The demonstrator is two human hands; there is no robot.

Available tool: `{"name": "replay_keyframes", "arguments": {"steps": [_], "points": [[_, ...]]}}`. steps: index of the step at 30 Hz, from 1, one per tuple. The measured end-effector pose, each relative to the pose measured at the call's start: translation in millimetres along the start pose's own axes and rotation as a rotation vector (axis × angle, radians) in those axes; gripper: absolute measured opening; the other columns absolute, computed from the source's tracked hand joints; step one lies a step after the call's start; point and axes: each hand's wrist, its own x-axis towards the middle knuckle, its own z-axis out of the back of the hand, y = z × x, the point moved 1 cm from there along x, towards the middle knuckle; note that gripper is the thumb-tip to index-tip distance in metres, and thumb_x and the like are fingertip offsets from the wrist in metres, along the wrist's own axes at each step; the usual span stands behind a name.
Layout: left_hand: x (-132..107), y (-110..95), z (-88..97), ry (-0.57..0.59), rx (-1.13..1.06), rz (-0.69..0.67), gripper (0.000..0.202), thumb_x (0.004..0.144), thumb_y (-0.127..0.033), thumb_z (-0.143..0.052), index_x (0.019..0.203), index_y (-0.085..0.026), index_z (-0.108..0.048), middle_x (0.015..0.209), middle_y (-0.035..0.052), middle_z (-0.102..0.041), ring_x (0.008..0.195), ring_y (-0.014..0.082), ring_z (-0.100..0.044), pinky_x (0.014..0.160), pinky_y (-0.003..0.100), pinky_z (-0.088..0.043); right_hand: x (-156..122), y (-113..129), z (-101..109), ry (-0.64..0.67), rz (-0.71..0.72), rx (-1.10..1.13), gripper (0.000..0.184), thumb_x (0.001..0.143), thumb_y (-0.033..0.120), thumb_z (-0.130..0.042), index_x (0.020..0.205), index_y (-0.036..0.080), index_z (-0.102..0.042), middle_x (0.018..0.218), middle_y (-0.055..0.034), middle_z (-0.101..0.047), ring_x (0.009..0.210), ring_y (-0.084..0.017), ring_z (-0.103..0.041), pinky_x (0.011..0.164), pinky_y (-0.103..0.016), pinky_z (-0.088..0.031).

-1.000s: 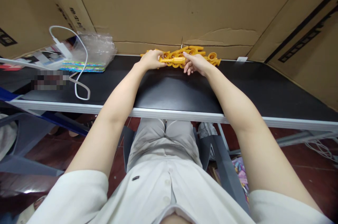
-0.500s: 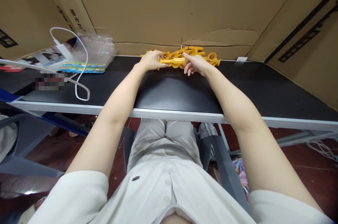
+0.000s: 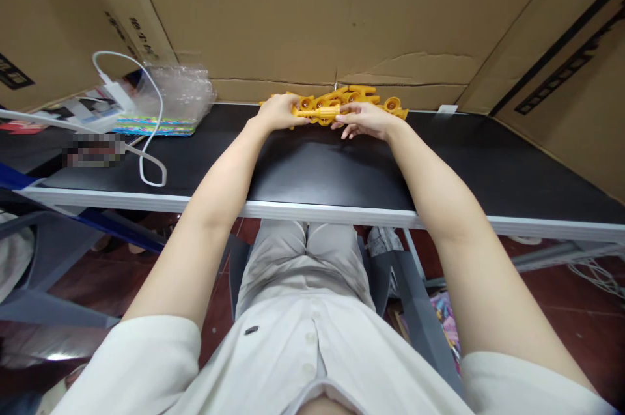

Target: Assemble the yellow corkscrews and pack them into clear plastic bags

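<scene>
A cluster of yellow plastic pieces (image 3: 361, 97) lies at the far edge of the black table (image 3: 312, 167), against the cardboard wall. My left hand (image 3: 277, 111) is closed on the left end of one yellow ribbed piece (image 3: 316, 113). My right hand (image 3: 365, 119) pinches that piece's right end with thumb and forefinger, its other fingers stretched out above the table. The piece is held level between both hands, just in front of the pile.
A white charger and cable (image 3: 127, 110) loop over the table's left part, beside a clear plastic bag (image 3: 180, 90) on a colourful packet (image 3: 151, 124). Cardboard sheets (image 3: 342, 17) wall in the back and right. The table's pale front edge (image 3: 322, 212) is over my lap.
My right hand has turned slightly and shifted a little left along the yellow piece, fingers now lying flatter. My left hand and the pile have stayed put.
</scene>
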Motion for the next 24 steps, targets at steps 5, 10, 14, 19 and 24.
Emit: {"name": "replay_keyframes", "arguments": {"steps": [5,10,14,19,24], "points": [[-1,-3,2.0,0.003,-0.005,0.008,0.045,0.081,-0.053,-0.082,0.113,-0.022,-0.080,0.110,0.0079,-0.080,0.114,0.0343,-0.072,0.097,0.036,-0.053,5,-3,2,-0.001,0.018,-0.009,0.024,0.104,0.030,-0.085,0.099,0.016,-0.065,0.084,-0.0067,-0.081,0.053,-0.010,-0.068,0.049,-0.016,-0.050],[-3,-8,3.5,0.000,-0.006,0.015,0.046,0.081,-0.050,-0.081,0.118,-0.023,-0.079,0.114,0.0085,-0.080,0.119,0.0357,-0.072,0.101,0.038,-0.052,7,-2,0,-0.030,-0.008,-0.028,0.035,0.112,0.046,-0.073,0.094,0.016,-0.065,0.076,-0.0085,-0.078,0.051,-0.012,-0.066,0.049,-0.019,-0.048],[-5,-10,3.9,-0.002,0.011,0.038,0.044,0.082,-0.050,-0.081,0.116,-0.023,-0.080,0.111,0.0096,-0.080,0.118,0.0365,-0.072,0.100,0.038,-0.053,6,-1,-2,-0.034,-0.022,-0.011,0.042,0.106,0.054,-0.079,0.093,0.017,-0.064,0.066,-0.0061,-0.073,0.047,-0.014,-0.066,0.046,-0.020,-0.045],[-6,-8,3.8,-0.014,-0.015,0.024,0.044,0.080,-0.052,-0.083,0.115,-0.025,-0.081,0.104,0.0083,-0.080,0.116,0.0366,-0.071,0.100,0.039,-0.054,7,-2,-5,-0.038,-0.024,0.036,0.043,0.104,0.055,-0.082,0.094,0.019,-0.062,0.059,-0.0018,-0.067,0.043,-0.014,-0.062,0.042,-0.020,-0.041],[-6,-7,4.5,-0.003,-0.023,0.020,0.044,0.080,-0.053,-0.084,0.116,-0.027,-0.081,0.105,0.0076,-0.080,0.117,0.0365,-0.070,0.101,0.039,-0.053,8,-1,-10,-0.086,-0.056,0.054,0.037,0.108,0.050,-0.075,0.092,0.020,-0.059,0.057,-0.0029,-0.066,0.043,-0.014,-0.060,0.041,-0.022,-0.040]]}}
